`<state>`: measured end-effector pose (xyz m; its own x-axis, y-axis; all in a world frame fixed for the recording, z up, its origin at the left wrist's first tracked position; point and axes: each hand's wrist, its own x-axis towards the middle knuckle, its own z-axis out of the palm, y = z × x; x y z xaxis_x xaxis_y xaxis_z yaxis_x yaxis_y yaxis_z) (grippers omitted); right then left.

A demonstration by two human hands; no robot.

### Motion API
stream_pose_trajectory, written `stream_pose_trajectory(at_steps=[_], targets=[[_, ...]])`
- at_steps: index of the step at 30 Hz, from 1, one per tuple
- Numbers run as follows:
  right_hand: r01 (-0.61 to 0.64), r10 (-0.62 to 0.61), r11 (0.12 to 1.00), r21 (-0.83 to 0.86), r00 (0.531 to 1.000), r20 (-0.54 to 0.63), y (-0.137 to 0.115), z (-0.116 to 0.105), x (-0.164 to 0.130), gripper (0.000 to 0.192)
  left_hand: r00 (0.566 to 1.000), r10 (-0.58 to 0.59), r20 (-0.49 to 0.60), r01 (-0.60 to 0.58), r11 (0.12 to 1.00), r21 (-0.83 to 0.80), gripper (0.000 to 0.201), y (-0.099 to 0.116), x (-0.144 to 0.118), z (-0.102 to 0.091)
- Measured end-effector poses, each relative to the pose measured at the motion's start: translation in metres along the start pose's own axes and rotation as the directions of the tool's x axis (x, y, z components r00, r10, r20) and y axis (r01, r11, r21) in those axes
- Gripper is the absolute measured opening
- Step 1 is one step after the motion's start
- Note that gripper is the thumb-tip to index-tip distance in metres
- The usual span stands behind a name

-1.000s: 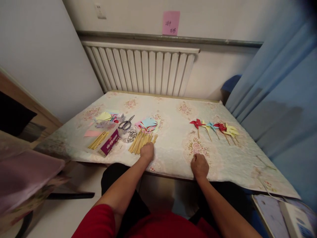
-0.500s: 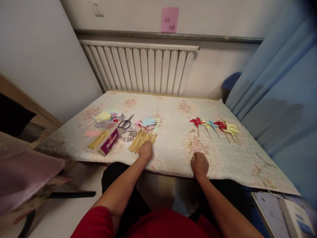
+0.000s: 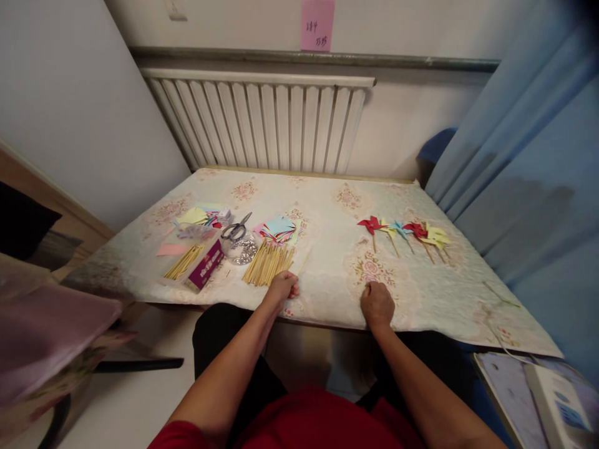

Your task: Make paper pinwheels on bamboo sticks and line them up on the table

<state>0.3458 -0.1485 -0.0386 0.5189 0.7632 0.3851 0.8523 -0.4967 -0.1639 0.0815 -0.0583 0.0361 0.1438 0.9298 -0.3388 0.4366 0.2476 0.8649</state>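
My left hand (image 3: 282, 289) is closed around a thin pale wooden stick (image 3: 303, 264), which points up and away over the tablecloth. Just left of that hand lies a row of similar wooden sticks (image 3: 266, 263), side by side. Behind them is a pile of coloured paper squares (image 3: 279, 229). My right hand (image 3: 378, 304) rests as a fist near the table's front edge; whatever its fingers may hold is hidden. Beyond it, several paper pinwheels on sticks (image 3: 406, 231) lie in a row, in red, yellow and blue.
Scissors (image 3: 237, 228) lie by a clear round dish (image 3: 239, 251) of small shiny pieces. Left of it is a purple box (image 3: 206, 267) next to more sticks (image 3: 184, 262) and paper (image 3: 195, 216). A radiator (image 3: 262, 121) stands behind the flowered table (image 3: 322, 199). A blue curtain (image 3: 528, 168) hangs at right.
My left hand has risen slightly off the row of sticks and turned to the right, and a single stick now shows in it. My right fist stays in place. The view has tilted a little downward.
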Motion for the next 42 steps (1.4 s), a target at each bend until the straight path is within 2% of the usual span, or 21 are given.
stream_pose_trajectory(at_steps=[3, 6, 11, 17, 19, 20, 22, 23, 25, 27, 28, 31, 35, 42], targets=[[0.005, -0.005, 1.000, -0.010, 1.000, 0.001, 0.000, -0.001, 0.000, 0.019, 0.994, -0.011, 0.109, 0.043, 0.955, -0.295, 0.011, 0.002, -0.011, 0.004], [0.010, -0.010, 1.000, -0.015, 1.000, -0.007, 0.000, -0.001, 0.000, 0.019, 0.982, -0.006, 0.190, 0.116, 0.812, -0.573, 0.016, 0.004, -0.018, 0.004], [0.011, -0.011, 1.000, 0.007, 1.000, -0.006, 0.001, -0.001, 0.000, 0.019, 0.972, 0.043, 0.231, 0.123, 0.743, -0.658, 0.014, 0.006, -0.025, 0.004], [0.003, -0.004, 1.000, 0.028, 1.000, 0.019, 0.001, -0.001, 0.000, 0.019, 0.969, 0.055, 0.242, 0.122, 0.744, -0.657, 0.007, 0.003, -0.026, 0.008], [0.004, -0.005, 1.000, 0.031, 1.000, 0.017, 0.001, -0.001, 0.000, 0.019, 0.979, 0.023, 0.201, 0.101, 0.805, -0.585, 0.004, -0.001, -0.021, 0.011], [0.004, -0.004, 1.000, 0.031, 1.000, 0.015, 0.001, -0.001, 0.000, 0.019, 0.987, -0.001, 0.158, 0.080, 0.864, -0.496, 0.003, -0.003, -0.018, 0.013], [0.004, -0.005, 1.000, 0.025, 1.000, 0.011, 0.001, -0.001, 0.000, 0.019, 0.999, -0.027, 0.033, 0.033, 0.981, -0.194, 0.007, -0.008, -0.011, 0.016], [0.006, -0.006, 1.000, 0.021, 1.000, 0.009, 0.001, -0.001, -0.001, 0.019, 1.000, -0.007, -0.027, 0.006, 1.000, -0.026, 0.008, -0.009, -0.007, 0.016], [0.009, -0.009, 1.000, 0.013, 1.000, 0.003, 0.001, 0.000, -0.001, 0.019, 0.994, 0.044, -0.096, -0.031, 0.990, 0.141, 0.011, -0.011, -0.003, 0.016], [0.010, -0.010, 1.000, 0.009, 1.000, -0.002, 0.001, 0.001, -0.001, 0.019, 0.983, 0.132, -0.131, -0.087, 0.949, 0.305, 0.010, -0.011, -0.002, 0.016], [0.010, -0.010, 1.000, 0.009, 1.000, -0.004, 0.002, 0.001, -0.001, 0.019, 0.973, 0.184, -0.137, -0.110, 0.899, 0.423, 0.011, -0.010, -0.003, 0.016], [0.010, -0.010, 1.000, 0.010, 1.000, -0.003, 0.002, 0.002, -0.001, 0.018, 0.952, 0.284, -0.116, -0.113, 0.677, 0.727, 0.023, -0.008, -0.005, 0.017], [0.009, -0.009, 1.000, 0.003, 1.000, 0.002, 0.002, 0.004, -0.001, 0.018, 0.957, 0.273, -0.098, -0.072, 0.551, 0.831, 0.030, -0.005, -0.002, 0.018], [0.021, -0.021, 1.000, 0.001, 1.000, -0.012, 0.001, 0.003, -0.001, 0.018, 0.951, 0.280, -0.135, -0.021, 0.493, 0.870, 0.033, -0.010, 0.018, 0.016]])
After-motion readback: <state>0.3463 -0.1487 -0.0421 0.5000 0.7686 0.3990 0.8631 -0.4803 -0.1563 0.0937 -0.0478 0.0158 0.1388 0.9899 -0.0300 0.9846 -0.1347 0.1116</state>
